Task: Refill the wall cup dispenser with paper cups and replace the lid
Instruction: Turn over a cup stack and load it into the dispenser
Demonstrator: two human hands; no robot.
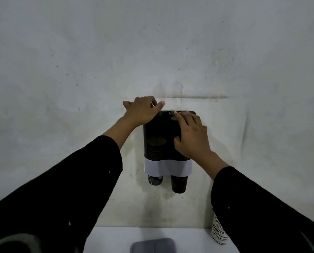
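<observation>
A: Where do things stand at the wall dispenser (pixel 163 141)?

B: Both hands are at its top. The left hand (pixel 143 111) lies flat over the upper left corner, fingers spread, palm down, gripping nothing that I can see. The right hand (pixel 191 136) is draped over the upper right front, thumb pressed on the dark face, fingertips reaching the top edge.

A: And the lid?

B: A grey lid (pixel 153 245) lies on the white counter (pixel 189 236) straight below the dispenser, so I judge the top is open. Spare paper cups (pixel 218 232) stand in a stack below and to the right of it, partly behind the right sleeve.

A: Is it loaded?

B: A cup (pixel 179 184) pokes out under the white band (pixel 168 168) on the right, another on the left — how full the tubes are, I can't tell.

A: Advice?

B: Steady the body with the left palm, settle the stacks straight, then fetch the lid and seat it squarely.
</observation>
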